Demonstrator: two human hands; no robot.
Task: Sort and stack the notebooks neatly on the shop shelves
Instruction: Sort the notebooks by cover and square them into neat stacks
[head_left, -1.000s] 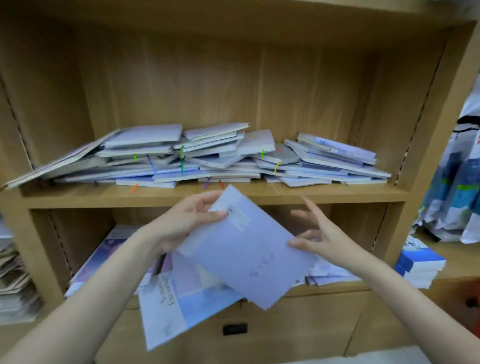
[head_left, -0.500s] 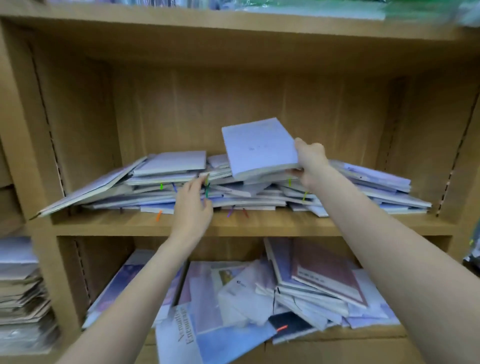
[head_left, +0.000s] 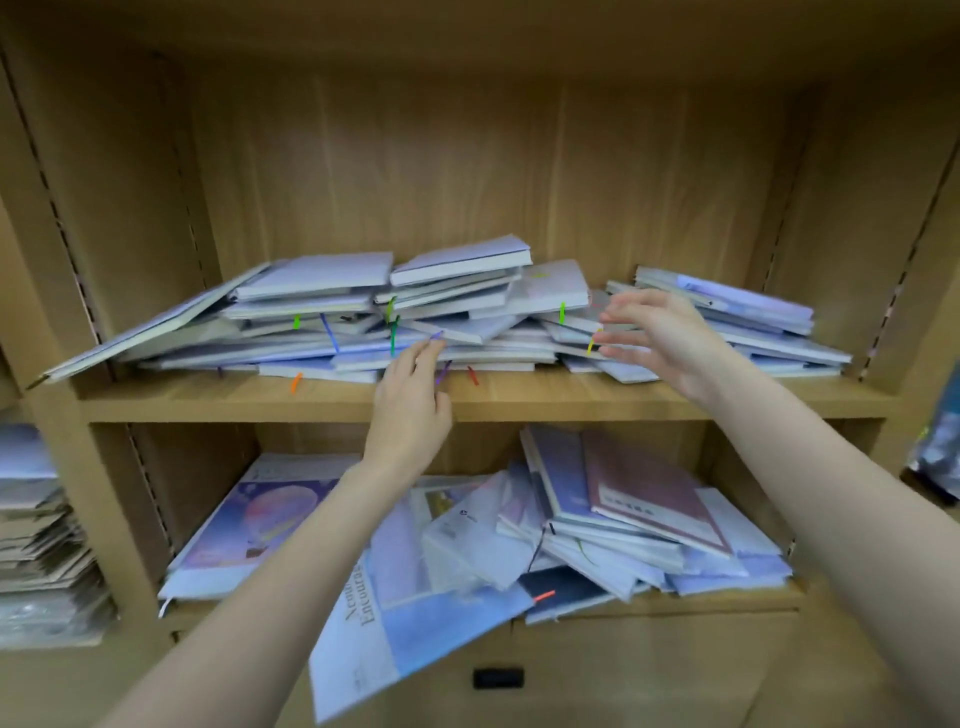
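Left hand (head_left: 410, 410) fingertips on notebook pile (head_left: 447, 322), probably not gripping; right hand (head_left: 660, 343) released, blurred beside it.

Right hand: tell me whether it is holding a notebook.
No, the right hand hovers with fingers spread in front of the notebooks on the upper shelf, gripping nothing.

right hand (head_left: 655, 338) motion-blurred, left fingers (head_left: 432, 347) tucked among notebooks (head_left: 363, 322)

Stacked at far left in a neighbouring bay: greyish paper goods (head_left: 39, 545), some plastic-wrapped. At far right edge, blurred bluish packaging (head_left: 943, 441). Below, a dark cabinet handle slot (head_left: 497, 677).
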